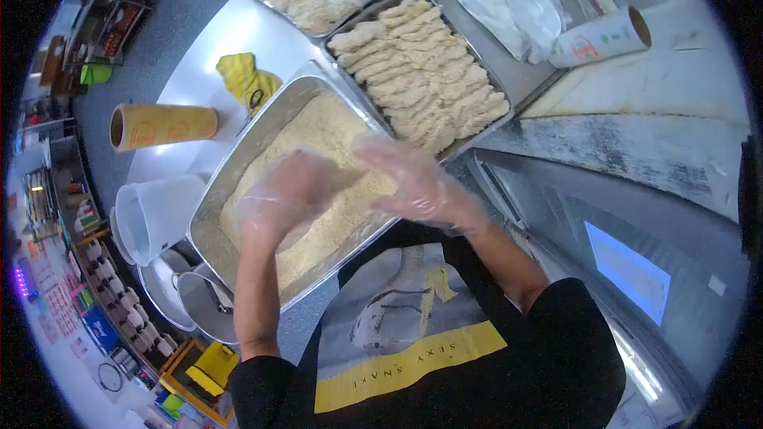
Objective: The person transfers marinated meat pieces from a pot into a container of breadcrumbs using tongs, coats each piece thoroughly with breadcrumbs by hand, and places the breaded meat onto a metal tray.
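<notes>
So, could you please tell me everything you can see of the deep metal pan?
The deep metal pan is rectangular and silvery, with sloping walls and a narrow rim. It sits slanted in the view, beside the tray of coated strips. Pale, fine crumbs cover much of its bottom, unevenly; bare metal shows along the walls. The gloved left hand and right hand are over it, blurred, so I can't tell whether either touches the pan.

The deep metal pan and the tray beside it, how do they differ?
The deep metal pan holds loose crumbs, while the tray holds coated pieces laid close together in rows. The crumbs lie well below the pan's rim; the pieces reach near the tray's rim. Both containers are metal and roughly rectangular.
</notes>
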`<action>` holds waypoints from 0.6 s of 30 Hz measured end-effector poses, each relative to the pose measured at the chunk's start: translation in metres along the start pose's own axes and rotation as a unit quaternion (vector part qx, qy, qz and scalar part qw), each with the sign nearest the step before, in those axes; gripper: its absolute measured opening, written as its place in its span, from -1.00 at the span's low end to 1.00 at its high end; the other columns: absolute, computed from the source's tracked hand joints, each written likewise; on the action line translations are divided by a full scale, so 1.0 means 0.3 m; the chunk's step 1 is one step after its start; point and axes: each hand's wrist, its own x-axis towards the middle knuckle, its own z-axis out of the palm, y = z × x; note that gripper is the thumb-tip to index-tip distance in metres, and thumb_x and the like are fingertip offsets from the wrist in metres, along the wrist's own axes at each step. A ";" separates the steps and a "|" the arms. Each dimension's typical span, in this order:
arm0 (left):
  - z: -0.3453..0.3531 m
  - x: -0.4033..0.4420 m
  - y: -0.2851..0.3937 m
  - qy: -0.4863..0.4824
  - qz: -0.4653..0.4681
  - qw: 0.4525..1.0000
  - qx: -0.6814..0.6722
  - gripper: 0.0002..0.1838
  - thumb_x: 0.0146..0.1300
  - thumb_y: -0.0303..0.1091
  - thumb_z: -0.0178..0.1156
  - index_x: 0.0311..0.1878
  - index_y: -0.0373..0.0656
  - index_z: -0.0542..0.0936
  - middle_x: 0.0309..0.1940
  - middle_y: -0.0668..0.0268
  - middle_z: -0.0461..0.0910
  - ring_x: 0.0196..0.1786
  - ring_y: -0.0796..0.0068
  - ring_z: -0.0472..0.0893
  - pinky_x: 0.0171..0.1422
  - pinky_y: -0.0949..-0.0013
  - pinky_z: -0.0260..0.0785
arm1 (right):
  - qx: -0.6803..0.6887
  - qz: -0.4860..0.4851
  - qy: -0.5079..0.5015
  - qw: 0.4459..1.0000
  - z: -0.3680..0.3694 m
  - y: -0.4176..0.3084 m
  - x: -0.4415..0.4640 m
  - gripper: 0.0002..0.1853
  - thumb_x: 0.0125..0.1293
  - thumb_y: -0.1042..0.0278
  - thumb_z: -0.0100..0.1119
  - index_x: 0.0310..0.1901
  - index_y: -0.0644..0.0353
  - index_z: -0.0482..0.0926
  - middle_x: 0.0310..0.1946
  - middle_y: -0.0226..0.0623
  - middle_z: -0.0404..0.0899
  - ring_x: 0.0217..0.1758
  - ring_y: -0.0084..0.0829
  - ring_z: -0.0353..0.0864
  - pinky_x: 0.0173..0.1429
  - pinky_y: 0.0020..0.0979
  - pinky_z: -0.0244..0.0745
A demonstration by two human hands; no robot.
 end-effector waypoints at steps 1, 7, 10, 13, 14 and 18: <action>-0.051 0.047 0.063 -0.009 0.038 0.997 -0.070 -0.76 0.29 -0.22 0.27 -0.15 -0.16 0.75 -0.28 -0.02 0.73 -0.16 -0.01 0.74 -0.01 0.03 0.55 | 0.028 0.005 0.052 0.998 -0.065 0.014 -0.018 -0.29 0.27 0.00 0.44 0.36 0.21 0.49 0.37 0.02 0.48 0.44 -0.05 0.48 0.53 -0.15 0.33; -0.145 0.503 0.360 -0.045 0.189 0.959 -0.206 -0.55 0.04 -0.12 0.46 -0.07 -0.23 0.70 -0.34 0.00 0.71 -0.30 0.18 0.69 -0.11 0.15 0.53 | 0.135 0.298 0.150 0.933 -0.323 0.283 -0.290 -0.43 0.28 0.23 0.45 0.26 0.29 0.56 0.08 -0.13 0.71 0.13 -0.28 0.70 0.27 -0.27 0.53; -0.072 0.833 0.471 -0.035 0.250 0.960 -0.120 -0.51 -0.04 -0.06 0.48 -0.10 -0.21 0.71 -0.33 0.00 0.71 -0.27 0.14 0.69 -0.10 0.14 0.53 | 0.272 0.355 0.351 0.823 -0.325 0.358 -0.372 -0.52 0.36 0.38 0.35 0.26 0.37 0.54 0.03 -0.18 0.70 0.04 -0.40 0.69 0.19 -0.34 0.56; 0.037 1.095 0.510 0.109 0.287 0.944 -0.123 -0.56 -0.09 -0.11 0.46 -0.16 -0.19 0.73 -0.30 -0.01 0.71 -0.24 0.10 0.72 -0.08 0.09 0.55 | 0.255 0.361 0.391 0.807 -0.301 0.470 -0.401 -0.55 0.42 0.45 0.27 0.28 0.43 0.50 0.00 -0.23 0.67 -0.01 -0.51 0.65 0.08 -0.44 0.57; 0.027 1.145 0.525 0.107 0.288 0.944 -0.120 -0.56 -0.09 -0.11 0.46 -0.16 -0.19 0.73 -0.30 -0.01 0.71 -0.24 0.10 0.72 -0.08 0.09 0.55 | 0.290 0.361 0.420 0.781 -0.294 0.487 -0.400 -0.55 0.42 0.45 0.26 0.28 0.43 0.49 0.01 -0.24 0.67 -0.02 -0.52 0.65 0.05 -0.46 0.57; -0.052 1.128 0.577 0.026 0.225 0.973 0.033 -0.54 -0.01 -0.14 0.42 -0.01 -0.12 0.72 -0.16 0.00 0.73 -0.02 0.07 0.72 0.06 0.08 0.54 | 0.217 0.425 0.409 0.778 -0.347 0.439 -0.354 -0.55 0.42 0.44 0.26 0.30 0.37 0.52 0.00 -0.26 0.70 -0.03 -0.52 0.67 0.08 -0.48 0.57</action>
